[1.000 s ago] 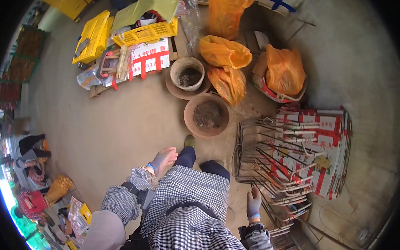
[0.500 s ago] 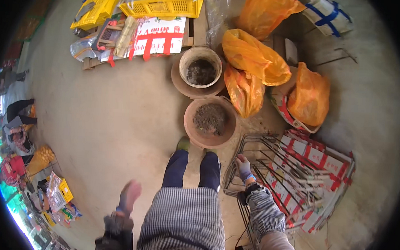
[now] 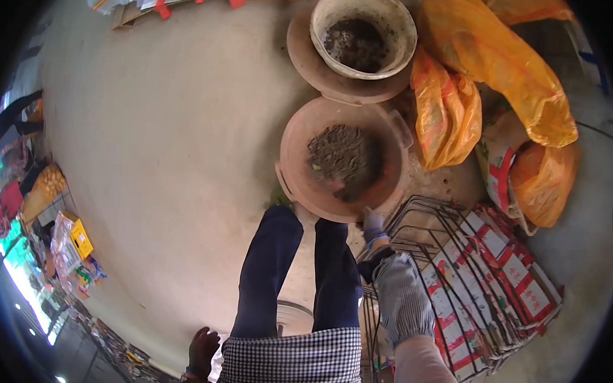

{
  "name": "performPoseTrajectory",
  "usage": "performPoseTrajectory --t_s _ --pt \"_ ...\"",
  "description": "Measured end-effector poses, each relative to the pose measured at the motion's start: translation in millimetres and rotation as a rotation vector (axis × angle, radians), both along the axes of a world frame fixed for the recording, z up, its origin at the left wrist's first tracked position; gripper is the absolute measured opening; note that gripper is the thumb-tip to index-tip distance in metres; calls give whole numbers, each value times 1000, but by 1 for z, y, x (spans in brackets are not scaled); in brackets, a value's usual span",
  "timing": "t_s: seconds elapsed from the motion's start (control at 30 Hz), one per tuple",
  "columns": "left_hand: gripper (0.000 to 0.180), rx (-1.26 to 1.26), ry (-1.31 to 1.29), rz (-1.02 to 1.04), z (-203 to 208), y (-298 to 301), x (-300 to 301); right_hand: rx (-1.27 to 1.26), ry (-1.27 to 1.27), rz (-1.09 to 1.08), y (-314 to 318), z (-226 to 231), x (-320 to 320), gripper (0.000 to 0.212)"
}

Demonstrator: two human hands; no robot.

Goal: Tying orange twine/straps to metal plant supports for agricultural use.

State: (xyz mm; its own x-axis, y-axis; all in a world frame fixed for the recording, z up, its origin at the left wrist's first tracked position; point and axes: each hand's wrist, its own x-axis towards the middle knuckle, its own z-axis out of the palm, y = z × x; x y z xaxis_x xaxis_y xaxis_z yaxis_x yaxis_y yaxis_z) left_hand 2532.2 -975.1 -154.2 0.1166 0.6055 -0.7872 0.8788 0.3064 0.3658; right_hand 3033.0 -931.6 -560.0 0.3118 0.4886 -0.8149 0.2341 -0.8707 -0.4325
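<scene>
A reddish-brown round basin (image 3: 295, 146) with side handles and dark soil (image 3: 345, 159) in it stands on the floor just ahead of my feet. My right hand (image 3: 373, 225), in a greyish glove, is at the basin's lower right rim. Its fingers are small and partly hidden, so their grip does not show. Low beside my left thigh hangs my left hand (image 3: 204, 351), dark in shadow, with loosely bent fingers and nothing visible in it. Beyond the basin, a pale bucket (image 3: 402, 41) with dark material inside sits in another brown basin (image 3: 302, 44).
Orange plastic bags (image 3: 446, 115) crowd the far right. Bent metal rods (image 3: 421, 227) lie over flattened red-and-white cartons (image 3: 499, 241) by my right arm. Between my legs shows a round ridged disc (image 3: 294, 319). People and a yellow crate (image 3: 79, 236) are at the far left.
My view has moved lower and nearer the basin, and my knees are bent. My right hand has come from above the rods to the basin's rim. My left hand has dropped lower.
</scene>
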Motion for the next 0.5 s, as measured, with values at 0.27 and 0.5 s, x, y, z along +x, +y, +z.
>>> performPoseTrajectory --t_s 0.27,0.5 --pt "40 -302 -523 1311 64 61 50 -253 488 -596 45 327 -93 18" --pt "40 -194 -816 1392 202 147 55 -130 353 -132 122 558 -177 24"
